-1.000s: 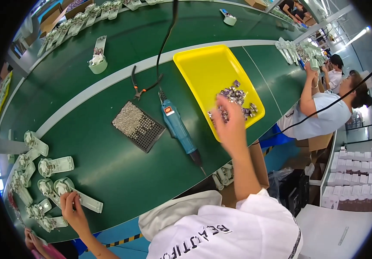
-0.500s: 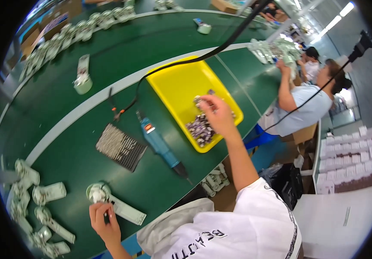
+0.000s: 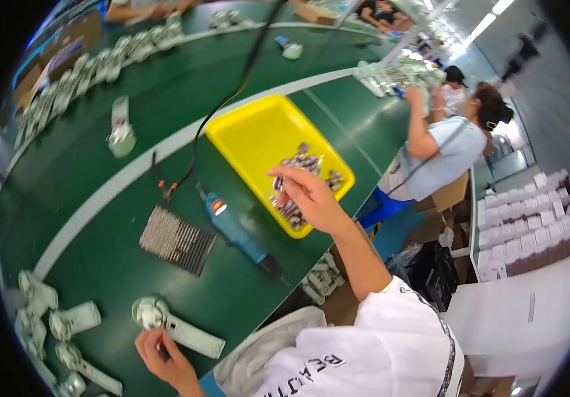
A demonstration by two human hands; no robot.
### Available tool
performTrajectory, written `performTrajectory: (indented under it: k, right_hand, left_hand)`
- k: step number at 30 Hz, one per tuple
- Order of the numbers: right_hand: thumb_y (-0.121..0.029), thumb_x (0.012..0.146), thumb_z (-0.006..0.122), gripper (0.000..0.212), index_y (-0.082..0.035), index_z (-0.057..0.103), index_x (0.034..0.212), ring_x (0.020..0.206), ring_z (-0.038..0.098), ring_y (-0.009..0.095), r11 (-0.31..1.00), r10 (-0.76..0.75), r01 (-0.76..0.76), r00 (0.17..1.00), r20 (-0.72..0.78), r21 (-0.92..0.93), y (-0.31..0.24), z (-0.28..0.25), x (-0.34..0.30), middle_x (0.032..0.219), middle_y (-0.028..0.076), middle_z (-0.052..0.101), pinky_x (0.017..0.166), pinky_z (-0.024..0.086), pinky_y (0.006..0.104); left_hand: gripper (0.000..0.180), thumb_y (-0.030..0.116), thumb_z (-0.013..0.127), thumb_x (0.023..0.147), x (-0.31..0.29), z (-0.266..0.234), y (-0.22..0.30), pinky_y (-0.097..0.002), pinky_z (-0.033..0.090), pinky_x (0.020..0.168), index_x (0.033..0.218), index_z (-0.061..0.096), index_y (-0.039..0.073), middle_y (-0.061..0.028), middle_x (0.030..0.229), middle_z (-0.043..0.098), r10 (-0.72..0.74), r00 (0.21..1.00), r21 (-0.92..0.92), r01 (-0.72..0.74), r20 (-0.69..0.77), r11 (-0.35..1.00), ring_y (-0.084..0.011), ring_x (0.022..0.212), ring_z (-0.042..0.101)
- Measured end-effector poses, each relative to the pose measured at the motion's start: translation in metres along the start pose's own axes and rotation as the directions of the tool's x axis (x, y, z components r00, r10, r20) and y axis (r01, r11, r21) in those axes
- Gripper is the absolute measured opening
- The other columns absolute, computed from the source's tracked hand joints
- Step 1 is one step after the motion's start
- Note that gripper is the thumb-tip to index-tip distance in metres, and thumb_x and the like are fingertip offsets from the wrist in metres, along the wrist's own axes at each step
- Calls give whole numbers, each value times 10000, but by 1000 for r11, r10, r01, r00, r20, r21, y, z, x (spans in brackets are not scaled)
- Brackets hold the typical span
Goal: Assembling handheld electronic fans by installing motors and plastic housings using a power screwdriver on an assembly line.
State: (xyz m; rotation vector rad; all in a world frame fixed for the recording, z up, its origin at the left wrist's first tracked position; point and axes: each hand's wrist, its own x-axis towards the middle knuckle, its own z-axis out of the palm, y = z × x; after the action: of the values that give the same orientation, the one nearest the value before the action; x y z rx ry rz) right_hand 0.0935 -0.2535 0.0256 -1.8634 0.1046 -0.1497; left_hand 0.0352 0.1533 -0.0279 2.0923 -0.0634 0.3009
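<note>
My left hand [image 3: 169,360] is closed with curled fingers at the neck of a pale green handheld housing [image 3: 196,339]. The housing has a round head holding a white part and a long handle. What those fingertips grip, if anything, is hidden. Above the yellow tray [image 3: 242,132], my right hand [image 3: 311,202] pinches a small shiny metal part [image 3: 278,183] between thumb and fingers. A heap of similar small silver and purplish parts [image 3: 305,161] lies in the tray, partly covered by this hand.
A blue electric screwdriver [image 3: 235,228] lies beside a block of screws in rows [image 3: 176,239]. Orange-handled cutters [image 3: 166,190] lie behind. More housings [image 3: 77,319] crowd the left. A black cable [image 3: 232,96] hangs over the tray. A co-worker [image 3: 447,149] sits at the right.
My right hand has shifted left across the tray, uncovering parts on its right. My left hand stays at the housing. The whole view has shifted slightly.
</note>
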Motion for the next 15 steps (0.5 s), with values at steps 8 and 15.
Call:
performTrajectory:
  k: [8, 15]
  right_hand:
    - [13, 967, 634, 339, 52, 585, 1300, 844, 693, 174, 815, 159, -402, 847, 507, 416, -34, 109, -53, 1037, 132, 698, 768, 591, 313]
    - [71, 862, 746, 390, 40, 638, 1236, 822, 707, 158, 989, -107, 52, 891, 440, 136, -26, 160, -46, 1002, 128, 733, 748, 593, 286]
  left_hand:
    - [176, -78, 745, 825, 16, 35, 20, -274, 510, 662, 934, 639, 13, -126, 1029, 600, -10, 1000, -121, 7, -26, 993, -184, 778, 616]
    - [161, -74, 727, 860, 10, 28, 7, -263, 553, 667, 968, 627, -9, -105, 1020, 626, -204, 976, -294, 173, -77, 940, -143, 816, 630]
